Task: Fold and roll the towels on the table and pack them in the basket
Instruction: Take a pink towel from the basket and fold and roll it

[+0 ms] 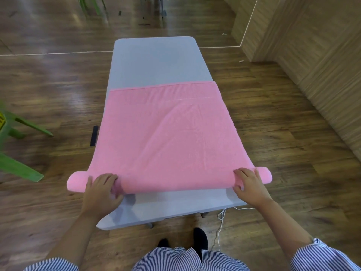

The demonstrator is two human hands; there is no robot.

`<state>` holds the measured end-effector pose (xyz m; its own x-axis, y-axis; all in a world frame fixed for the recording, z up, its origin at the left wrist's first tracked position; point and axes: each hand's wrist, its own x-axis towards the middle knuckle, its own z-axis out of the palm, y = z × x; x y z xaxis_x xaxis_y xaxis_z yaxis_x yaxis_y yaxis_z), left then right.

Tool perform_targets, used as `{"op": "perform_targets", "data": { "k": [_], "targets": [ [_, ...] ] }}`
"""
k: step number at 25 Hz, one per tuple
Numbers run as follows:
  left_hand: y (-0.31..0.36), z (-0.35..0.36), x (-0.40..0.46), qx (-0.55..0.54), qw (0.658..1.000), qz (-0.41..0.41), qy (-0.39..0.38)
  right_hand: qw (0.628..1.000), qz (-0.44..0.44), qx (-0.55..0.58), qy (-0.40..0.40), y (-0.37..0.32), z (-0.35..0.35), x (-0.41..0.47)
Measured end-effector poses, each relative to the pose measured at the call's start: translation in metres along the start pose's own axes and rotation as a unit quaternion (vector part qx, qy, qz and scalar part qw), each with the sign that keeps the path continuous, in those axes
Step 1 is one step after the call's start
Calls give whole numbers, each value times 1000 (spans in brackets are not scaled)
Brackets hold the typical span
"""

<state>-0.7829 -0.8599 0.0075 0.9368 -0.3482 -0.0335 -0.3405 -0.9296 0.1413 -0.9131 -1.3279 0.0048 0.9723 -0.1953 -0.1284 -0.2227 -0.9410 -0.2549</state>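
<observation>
Head view looks down on a pink towel (pixel 164 132) spread lengthwise along a grey counter (pixel 158 61), its near end already wound into a short roll (pixel 172 180) that lies across the counter close to the person's edge. The roll's two ends stick out past the counter's sides. The left hand (pixel 102 189) rests on the roll toward its left end, fingers curled over the top and the thumb on the near side, so its grip is wrapped round the roll. The right hand (pixel 249 185) sits toward the right end in much the same way, fingers bent over the roll and pressing it down. Beyond the hands, most of the towel lies flat with a few soft creases, and its far hem (pixel 162 86) reaches about halfway up the counter. By my reading the folding is done, since a seam line shows a doubled layer near the far end, and the rolling has only begun: nearly the whole length is left to wind. No basket and no other towels show, so packing looks some way off.
</observation>
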Motion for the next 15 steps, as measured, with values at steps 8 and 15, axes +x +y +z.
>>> {"op": "perform_targets", "data": {
  "k": [8, 15],
  "targets": [
    [7, -6, 3, 20, 1000, -2, -2, 997, -4, -22, -79, -2, -17, 8],
    [11, -11, 6, 19, 996, -54, 65, 999, 20, -22, -15, 6, -20, 11]
  ]
}}
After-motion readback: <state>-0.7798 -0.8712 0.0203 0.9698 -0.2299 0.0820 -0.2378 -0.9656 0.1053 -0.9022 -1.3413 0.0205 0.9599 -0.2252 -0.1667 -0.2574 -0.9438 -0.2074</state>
